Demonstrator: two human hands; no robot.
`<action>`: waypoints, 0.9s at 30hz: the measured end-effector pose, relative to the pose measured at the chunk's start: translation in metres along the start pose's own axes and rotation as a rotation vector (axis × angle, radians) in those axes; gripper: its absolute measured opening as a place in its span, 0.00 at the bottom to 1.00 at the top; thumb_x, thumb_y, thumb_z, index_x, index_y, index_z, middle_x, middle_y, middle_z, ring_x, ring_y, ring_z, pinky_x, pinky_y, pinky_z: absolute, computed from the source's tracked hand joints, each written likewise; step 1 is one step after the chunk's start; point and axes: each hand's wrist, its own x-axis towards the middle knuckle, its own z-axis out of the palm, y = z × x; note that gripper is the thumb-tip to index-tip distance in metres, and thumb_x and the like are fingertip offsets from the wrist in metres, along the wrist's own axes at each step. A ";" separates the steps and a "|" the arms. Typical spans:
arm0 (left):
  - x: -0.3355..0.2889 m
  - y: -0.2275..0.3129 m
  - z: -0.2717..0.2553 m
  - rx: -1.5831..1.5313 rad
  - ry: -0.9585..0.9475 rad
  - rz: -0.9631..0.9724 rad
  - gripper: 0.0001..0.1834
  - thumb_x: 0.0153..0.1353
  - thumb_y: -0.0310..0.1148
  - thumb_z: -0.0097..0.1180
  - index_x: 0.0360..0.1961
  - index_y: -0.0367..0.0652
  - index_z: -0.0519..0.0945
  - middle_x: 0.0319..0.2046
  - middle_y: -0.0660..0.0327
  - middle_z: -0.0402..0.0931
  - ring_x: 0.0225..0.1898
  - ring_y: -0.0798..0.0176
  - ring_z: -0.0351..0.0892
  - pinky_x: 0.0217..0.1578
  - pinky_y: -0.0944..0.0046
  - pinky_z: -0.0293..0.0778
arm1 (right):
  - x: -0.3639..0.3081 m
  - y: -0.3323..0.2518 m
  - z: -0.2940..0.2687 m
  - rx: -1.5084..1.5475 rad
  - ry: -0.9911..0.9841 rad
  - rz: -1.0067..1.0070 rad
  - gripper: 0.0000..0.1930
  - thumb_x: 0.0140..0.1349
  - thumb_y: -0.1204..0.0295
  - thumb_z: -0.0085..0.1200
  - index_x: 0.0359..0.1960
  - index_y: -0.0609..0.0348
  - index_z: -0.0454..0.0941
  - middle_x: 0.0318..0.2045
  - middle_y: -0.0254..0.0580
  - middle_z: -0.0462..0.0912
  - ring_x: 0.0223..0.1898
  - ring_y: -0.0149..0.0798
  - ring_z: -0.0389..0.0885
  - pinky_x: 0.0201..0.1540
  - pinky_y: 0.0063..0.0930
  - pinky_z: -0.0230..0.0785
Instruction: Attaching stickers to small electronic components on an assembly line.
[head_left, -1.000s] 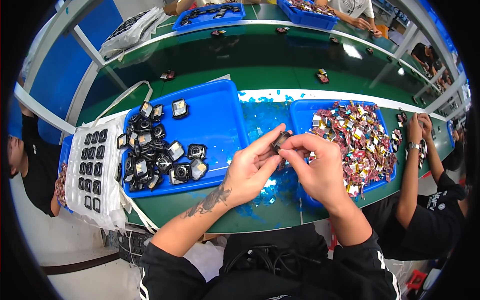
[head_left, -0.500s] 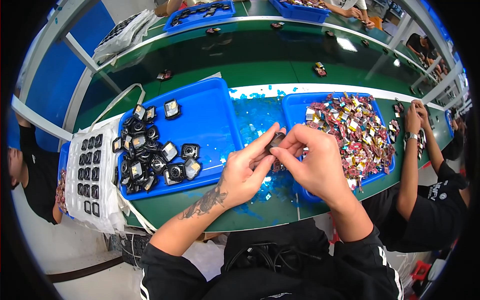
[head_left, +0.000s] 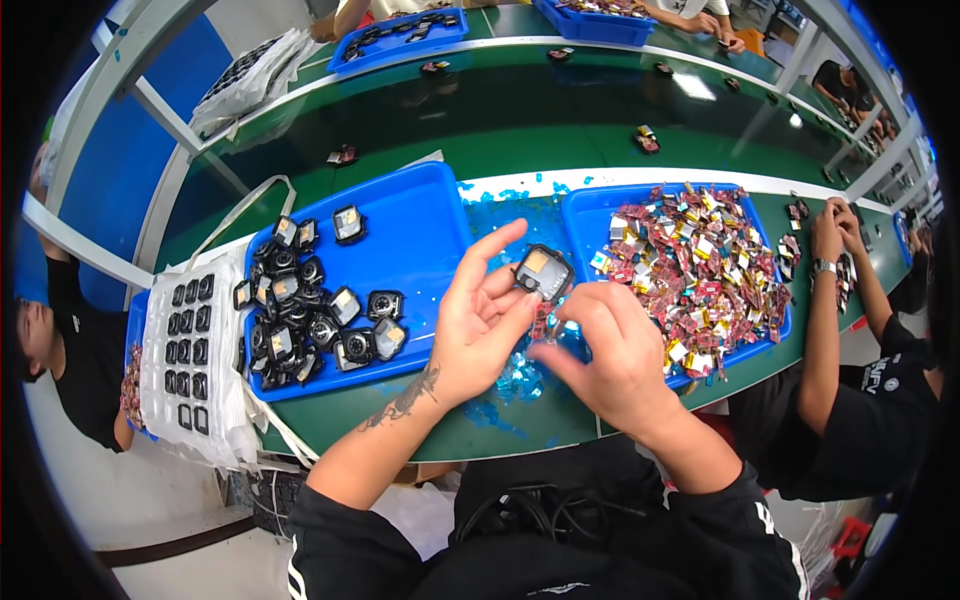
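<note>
My left hand (head_left: 482, 325) holds a black, square smartwatch case (head_left: 545, 274) between thumb and fingers, its index finger stretched out. The case's open side faces up, with grey and yellowish parts inside. Close beside it, my right hand (head_left: 618, 350) has its thumb and fingers curled together. A small reddish piece (head_left: 541, 322) shows by those fingertips, but what they grip is too small to make out. To the left, a blue tray (head_left: 425, 235) contains several similar black watch cases (head_left: 285, 290). On the right, another blue tray (head_left: 590, 215) is heaped with small red circuit boards (head_left: 700, 270).
Blue film scraps (head_left: 520, 385) litter the green table (head_left: 400, 425) between the trays. White packing trays (head_left: 175, 400) with black frames are stacked at left. Behind runs a green conveyor belt (head_left: 500, 120) carrying scattered parts. A co-worker's arms (head_left: 825, 290) are close on the right.
The watch case has come into view in my left hand, turned open side up. My left index finger has lifted, and my right hand has drawn down from it. Belt parts have shifted slightly right.
</note>
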 end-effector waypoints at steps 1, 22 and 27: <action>-0.001 -0.001 0.000 0.002 0.001 0.001 0.29 0.65 0.16 0.44 0.67 0.38 0.57 0.52 0.54 0.73 0.54 0.62 0.74 0.56 0.64 0.70 | 0.000 0.002 0.002 0.002 0.001 -0.002 0.18 0.41 0.75 0.71 0.34 0.60 0.76 0.29 0.41 0.78 0.31 0.46 0.79 0.33 0.35 0.72; 0.003 0.005 -0.021 1.224 -0.209 0.769 0.19 0.45 0.25 0.69 0.42 0.43 0.84 0.43 0.54 0.81 0.37 0.58 0.85 0.34 0.65 0.82 | 0.002 0.013 -0.026 0.815 -0.196 0.566 0.05 0.62 0.80 0.56 0.39 0.68 0.79 0.35 0.38 0.82 0.38 0.27 0.81 0.41 0.20 0.76; -0.002 0.007 -0.012 1.161 -0.189 0.662 0.16 0.49 0.24 0.67 0.42 0.41 0.84 0.38 0.56 0.81 0.34 0.60 0.84 0.31 0.65 0.80 | 0.002 0.019 -0.030 1.022 -0.274 0.732 0.04 0.62 0.79 0.56 0.38 0.67 0.79 0.36 0.38 0.81 0.39 0.27 0.79 0.44 0.20 0.74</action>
